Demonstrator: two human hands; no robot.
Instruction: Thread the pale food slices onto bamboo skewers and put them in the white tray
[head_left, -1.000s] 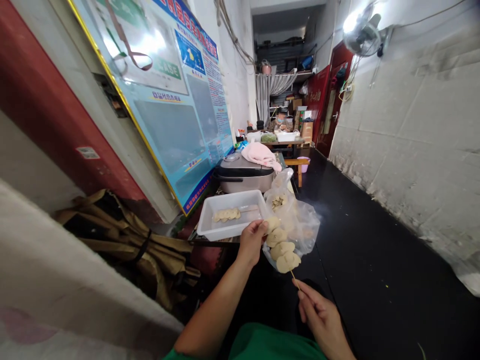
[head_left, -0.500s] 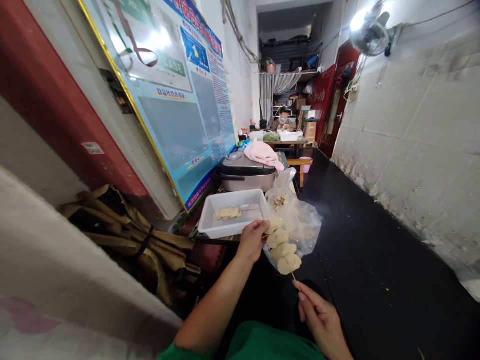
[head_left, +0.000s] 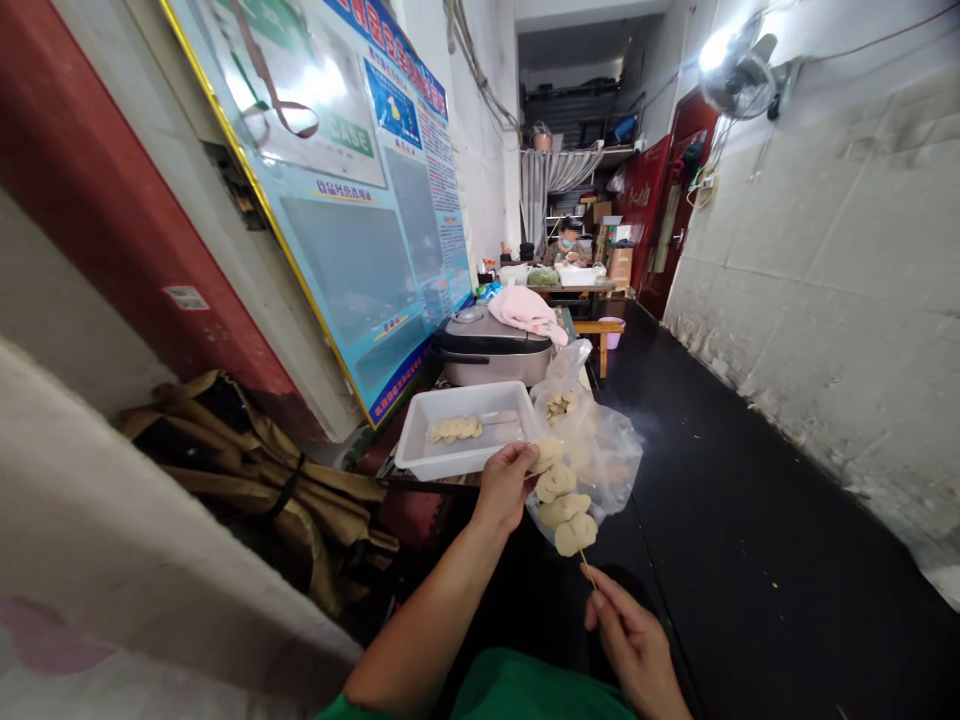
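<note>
Between my hands runs a skewer (head_left: 576, 532) threaded with several thin, pale, round slices. Its bare lower stick is pinched in my right hand (head_left: 630, 635), thumb against fingers. My left hand (head_left: 510, 485) grips the topmost slice at the far end, fingers closed on its edge. Just beyond the left hand, a white plastic tray (head_left: 420, 463) contains another loaded skewer (head_left: 456, 430), lying flat. Clear plastic bags (head_left: 611, 470) sit behind the slices, with more pale slices (head_left: 561, 405) visible inside one of them.
A grey-and-black appliance (head_left: 491, 365) with a pink cloth (head_left: 525, 308) on top stands behind the tray. Farther back, a person (head_left: 568, 240) sits at a table holding a white tray (head_left: 577, 275). A blue notice board (head_left: 345, 250) lines the left; a wooden bench (head_left: 600, 328) stands beyond.
My right hand has shifted slightly left and down, taking the skewer's lower end with it. My left hand keeps its hold on the top slice.
</note>
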